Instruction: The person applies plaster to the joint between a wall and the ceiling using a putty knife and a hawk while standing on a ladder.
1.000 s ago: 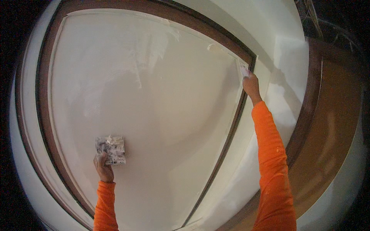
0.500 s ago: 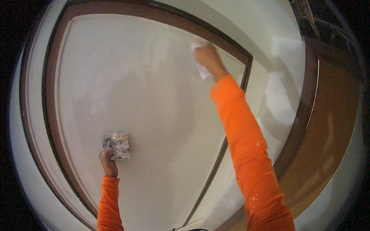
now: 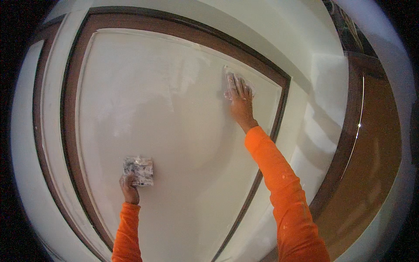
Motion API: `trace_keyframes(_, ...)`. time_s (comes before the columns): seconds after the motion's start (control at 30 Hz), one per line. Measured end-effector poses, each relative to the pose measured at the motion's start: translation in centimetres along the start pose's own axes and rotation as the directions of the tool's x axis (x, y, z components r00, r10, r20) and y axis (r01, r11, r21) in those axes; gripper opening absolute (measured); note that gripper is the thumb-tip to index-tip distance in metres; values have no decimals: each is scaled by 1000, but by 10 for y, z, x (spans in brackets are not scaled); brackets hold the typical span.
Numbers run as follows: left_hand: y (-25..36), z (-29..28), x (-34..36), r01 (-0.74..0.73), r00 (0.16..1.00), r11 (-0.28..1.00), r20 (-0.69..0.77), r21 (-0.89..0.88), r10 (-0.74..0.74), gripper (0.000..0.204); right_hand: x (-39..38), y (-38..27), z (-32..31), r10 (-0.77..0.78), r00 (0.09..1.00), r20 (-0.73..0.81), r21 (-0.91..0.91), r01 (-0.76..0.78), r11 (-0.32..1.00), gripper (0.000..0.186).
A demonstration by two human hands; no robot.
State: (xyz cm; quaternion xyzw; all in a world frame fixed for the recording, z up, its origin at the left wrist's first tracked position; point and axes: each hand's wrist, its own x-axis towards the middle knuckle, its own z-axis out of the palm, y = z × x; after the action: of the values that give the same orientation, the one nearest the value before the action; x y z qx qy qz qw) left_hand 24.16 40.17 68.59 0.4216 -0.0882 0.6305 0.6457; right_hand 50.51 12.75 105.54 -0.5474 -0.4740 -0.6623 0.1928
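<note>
My left hand (image 3: 129, 191) grips the lower edge of a square flat putty plate (image 3: 140, 170), smeared white and dark grey, held in front of a pale panel (image 3: 174, 126). Higher up and to the right, my right hand (image 3: 239, 100) has its fingers laid over a whitish, putty-smeared flat blade (image 3: 228, 75), pressed to the panel near its upper right edge. Part of that blade is hidden beneath the fingers. Wet-looking white streaks run across the upper part of the panel.
A brown wooden frame (image 3: 144, 22) with a dark outer edge borders the panel. Right of it are a white wall corner (image 3: 325, 87) and a brown door (image 3: 371, 144). Dark recess with cable-like strands (image 3: 349, 26) sits at the upper right.
My right hand has turned, its fingers now spread over the blade against the panel, and sits lower in view. The left hand still holds its plate, slightly lower and to the right in view.
</note>
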Motion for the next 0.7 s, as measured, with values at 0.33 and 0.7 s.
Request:
trace_keyframes(0.33, 5, 3, -9, -42, 996, 976, -62, 213, 57, 22, 27, 22, 5, -29, 999, 37, -3, 29, 1000, 64)
trace_keyframes(0.7, 10, 21, -3, 5, 998, 1000, -67, 26, -4, 26, -32, 175, -5, 680, 721, 133, -68, -678, 732, 49)
